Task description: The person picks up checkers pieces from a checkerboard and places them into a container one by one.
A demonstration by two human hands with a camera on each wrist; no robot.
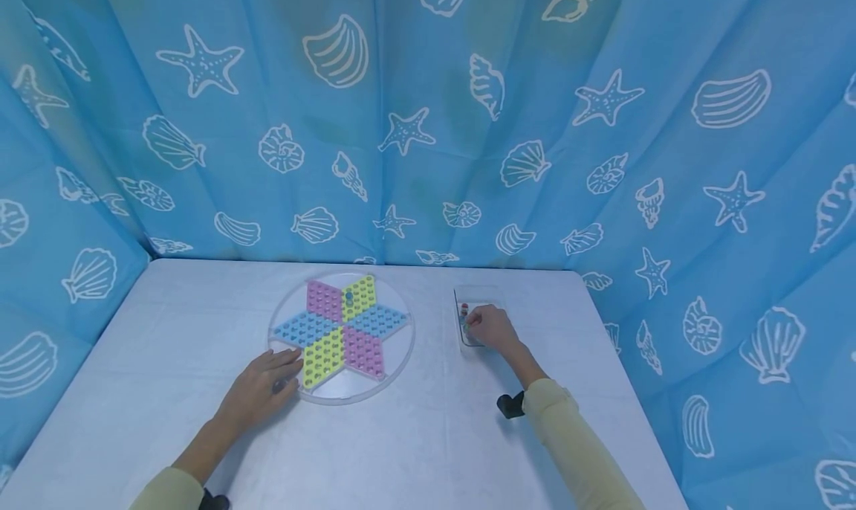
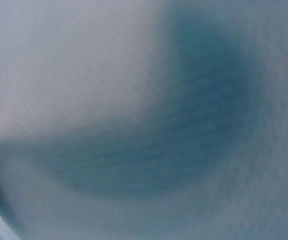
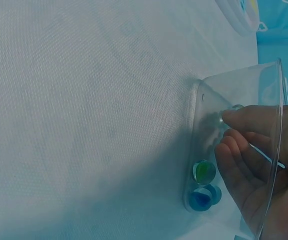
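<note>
In the head view a round, clear-rimmed Chinese checkers board (image 1: 394, 357) lies left of centre, its star in pink, yellow and blue. My left hand (image 1: 261, 391) rests at its near-left rim with fingers extended; a dark round patch shows between thumb and fingers. One blue marble (image 1: 349, 299) sits on the far yellow point. My right hand (image 1: 493, 327) reaches into a clear plastic box (image 3: 244, 75), thumb and fingertips pinching a clear glass marble (image 3: 220, 118), largely covered by the thumb. Below the fingers, a green marble (image 3: 204, 171) and blue marbles (image 3: 200, 199) lie against the box wall.
A white cloth (image 1: 414, 450) covers the table. Behind and beside it hangs a blue curtain (image 1: 428, 175) printed with shells and starfish. The left wrist view is mostly blurred cloth with a bluish curved shadow (image 2: 184, 145).
</note>
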